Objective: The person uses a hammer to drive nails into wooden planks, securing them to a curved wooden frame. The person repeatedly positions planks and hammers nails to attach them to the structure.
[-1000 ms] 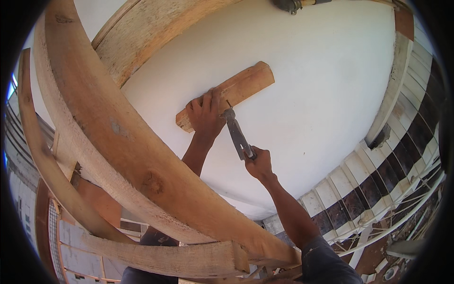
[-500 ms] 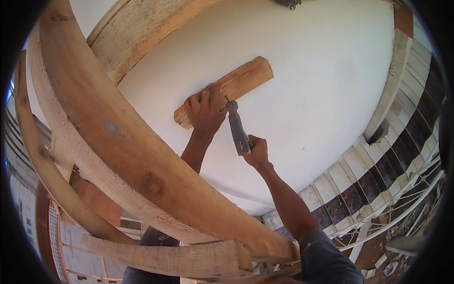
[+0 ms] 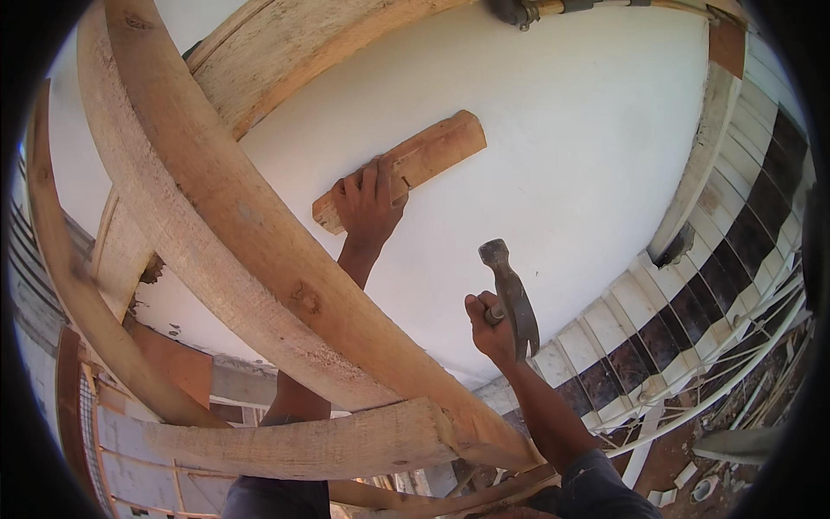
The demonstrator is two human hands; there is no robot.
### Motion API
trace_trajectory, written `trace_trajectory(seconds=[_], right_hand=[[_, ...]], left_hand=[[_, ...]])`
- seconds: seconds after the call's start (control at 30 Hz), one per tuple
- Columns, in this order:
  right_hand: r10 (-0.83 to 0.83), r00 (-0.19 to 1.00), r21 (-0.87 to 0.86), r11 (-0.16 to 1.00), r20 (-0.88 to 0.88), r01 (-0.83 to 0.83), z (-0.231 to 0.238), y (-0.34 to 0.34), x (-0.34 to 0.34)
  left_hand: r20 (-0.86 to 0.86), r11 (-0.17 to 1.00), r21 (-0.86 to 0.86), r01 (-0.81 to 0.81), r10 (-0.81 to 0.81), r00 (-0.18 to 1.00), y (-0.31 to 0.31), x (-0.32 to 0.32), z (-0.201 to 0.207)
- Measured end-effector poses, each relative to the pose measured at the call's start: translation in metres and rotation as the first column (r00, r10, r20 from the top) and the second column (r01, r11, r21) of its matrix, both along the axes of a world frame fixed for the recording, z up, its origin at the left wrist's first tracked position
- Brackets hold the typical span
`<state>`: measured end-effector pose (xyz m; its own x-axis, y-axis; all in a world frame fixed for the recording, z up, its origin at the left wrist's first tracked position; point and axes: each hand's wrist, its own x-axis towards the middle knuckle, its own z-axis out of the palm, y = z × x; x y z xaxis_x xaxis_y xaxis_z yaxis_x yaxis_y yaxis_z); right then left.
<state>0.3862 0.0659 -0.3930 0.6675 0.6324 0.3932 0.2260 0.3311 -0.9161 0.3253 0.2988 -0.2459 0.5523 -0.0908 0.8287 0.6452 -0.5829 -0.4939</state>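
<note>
A short, rough wood block lies slanted against the white wall. My left hand grips its lower left part, fingers bent over the upper edge. Beside those fingers, a nail sticks out of the block near its lower edge. My right hand is closed around the handle of a claw hammer. The hammer is away from the block, down and to the right, its striking face pointing up and its claw down. Most of the handle is hidden by the hand.
A thick timber beam crosses diagonally in front of my left forearm, meeting a shorter timber below. Another beam runs along the top left. Dark and white tiles, curved white metal bars and rubble lie at the right.
The hammer has swung from beside the nail down and to the right with my right hand. My left hand stays on the block. The whole view has shifted slightly.
</note>
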Motion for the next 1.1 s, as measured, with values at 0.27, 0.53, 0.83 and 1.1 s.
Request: trace_trajectory(seconds=[0.27,0.53,0.83,1.1], right_hand=[[-0.208,0.967,-0.356,0.923,-0.146,0.145,0.008,-0.211,-0.014],[-0.258,0.731,-0.374,0.927,-0.632,0.003,0.036,-0.317,-0.061],[-0.151,0.806,-0.438,0.887,-0.573,-0.145,0.083,-0.318,-0.059],[0.059,0.912,-0.379,0.897,-0.405,-0.227,0.066,-0.317,-0.069]], left_hand=[[-0.077,0.968,-0.25,-0.036,0.017,0.997,-0.03,-0.006,0.006],[-0.109,-0.156,-0.984,-0.087,0.138,0.984,-0.131,-0.114,-0.055],[0.246,-0.777,-0.262,0.573,0.52,0.818,-0.225,-0.209,-0.081],[0.386,-0.787,-0.102,0.608,0.532,0.754,-0.272,-0.222,-0.081]])
